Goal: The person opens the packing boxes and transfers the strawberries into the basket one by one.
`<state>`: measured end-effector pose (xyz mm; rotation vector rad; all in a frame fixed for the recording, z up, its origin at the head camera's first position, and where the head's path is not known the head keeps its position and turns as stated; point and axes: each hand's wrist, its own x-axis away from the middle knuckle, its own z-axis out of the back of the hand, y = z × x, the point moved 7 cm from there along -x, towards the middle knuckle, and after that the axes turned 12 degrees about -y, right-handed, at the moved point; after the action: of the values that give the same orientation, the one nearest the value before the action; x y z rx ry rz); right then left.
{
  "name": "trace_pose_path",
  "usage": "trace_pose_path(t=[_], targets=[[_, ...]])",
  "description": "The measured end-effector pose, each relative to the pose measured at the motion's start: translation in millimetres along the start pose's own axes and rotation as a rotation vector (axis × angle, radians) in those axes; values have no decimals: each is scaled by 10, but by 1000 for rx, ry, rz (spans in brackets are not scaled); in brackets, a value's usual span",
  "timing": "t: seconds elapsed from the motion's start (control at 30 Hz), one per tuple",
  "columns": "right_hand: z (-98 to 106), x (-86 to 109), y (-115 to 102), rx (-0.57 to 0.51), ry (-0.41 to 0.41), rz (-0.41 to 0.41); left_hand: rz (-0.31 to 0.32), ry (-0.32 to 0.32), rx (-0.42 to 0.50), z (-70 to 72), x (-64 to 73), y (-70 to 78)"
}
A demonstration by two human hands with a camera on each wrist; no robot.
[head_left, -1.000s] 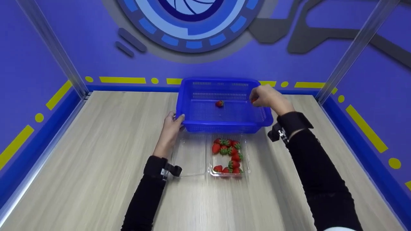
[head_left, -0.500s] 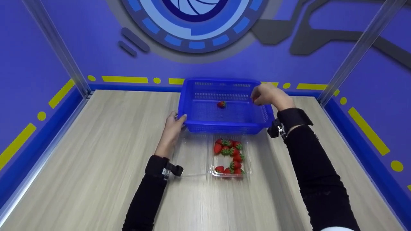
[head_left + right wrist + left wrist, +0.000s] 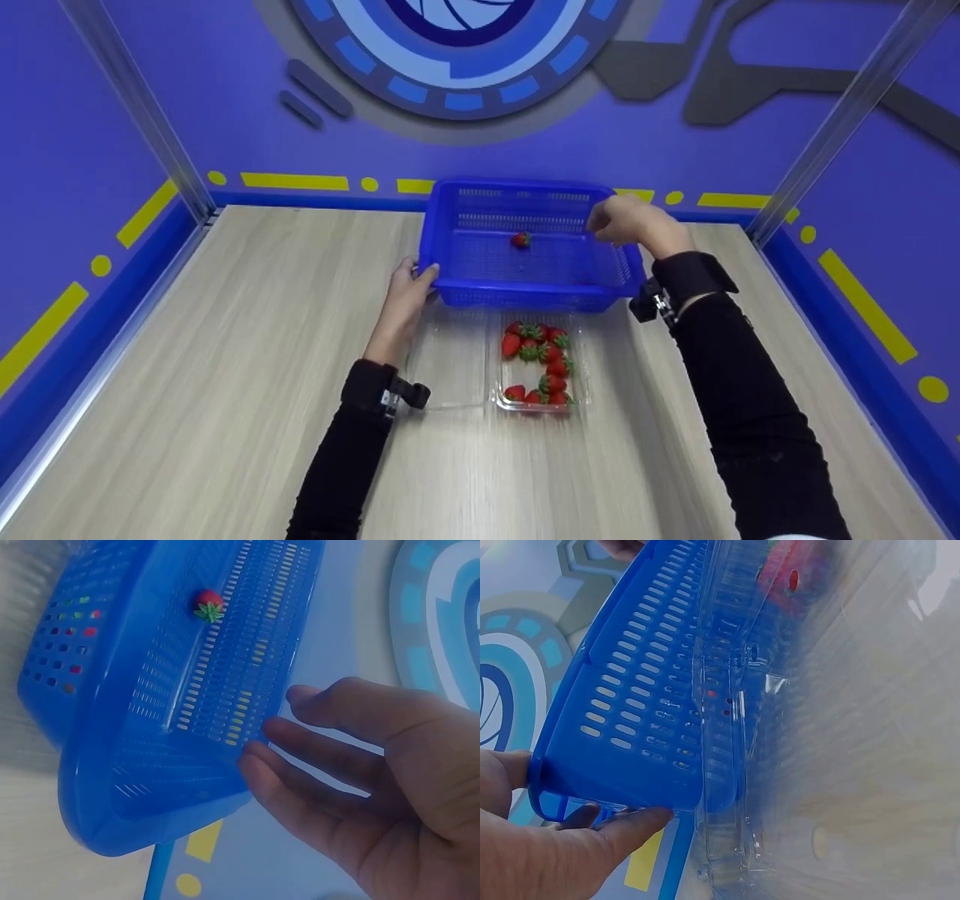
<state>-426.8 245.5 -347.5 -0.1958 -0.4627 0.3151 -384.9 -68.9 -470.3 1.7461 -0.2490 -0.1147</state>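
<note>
A blue plastic basket (image 3: pixel 525 288) stands at the back of the table, with a strawberry (image 3: pixel 520 240) lying inside. My left hand (image 3: pixel 405 296) grips its left end, thumb over the rim and fingers underneath. Above the basket's right end hovers my right hand (image 3: pixel 634 223). In the right wrist view that hand (image 3: pixel 420 780) has loosely bent fingers, thumb apart, nothing between them. A clear clamshell box (image 3: pixel 450 364) lies open in front of the basket. Several strawberries (image 3: pixel 555 367) sit in its right half, leaving a bare patch at the left middle.
Patterned blue panels (image 3: pixel 480 161) enclose the back and sides of the wooden table (image 3: pixel 262 337). The basket's back stands near the rear panel. Its front wall is close against the clamshell.
My right hand has let go of a strawberry over the basket's right end and its fingers have loosened. The left hand keeps its grip; the head view has shifted slightly.
</note>
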Motion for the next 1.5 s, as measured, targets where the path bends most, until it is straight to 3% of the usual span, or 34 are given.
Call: trace_pose_path(t=[0.23, 0.43, 0.57, 0.73, 0.93, 1.07, 1.3, 1.5], targets=[[-55, 40, -137, 65, 50, 77, -8, -6, -10, -13, -3, 21], [-133, 162, -527, 120, 167, 215, 7, 3, -14, 9, -8, 6], [-290, 315, -818, 87, 191, 257, 16, 9, -29, 10, -5, -5], [-635, 494, -1112, 18, 149, 265, 14, 6, -37, 0, 6, 7], [-1294, 534, -1326, -69, -10, 234, -4, -6, -26, -24, 8, 9], [-1638, 469, -1394, -27, -67, 186, -11, 0, -22, -13, 16, 0], [-1854, 423, -1308, -31, -110, 9, 11, -19, -5, -55, 3, -56], [-1857, 386, -1382, 5, -111, -14, -25, -3, 25, -11, 2, 6]])
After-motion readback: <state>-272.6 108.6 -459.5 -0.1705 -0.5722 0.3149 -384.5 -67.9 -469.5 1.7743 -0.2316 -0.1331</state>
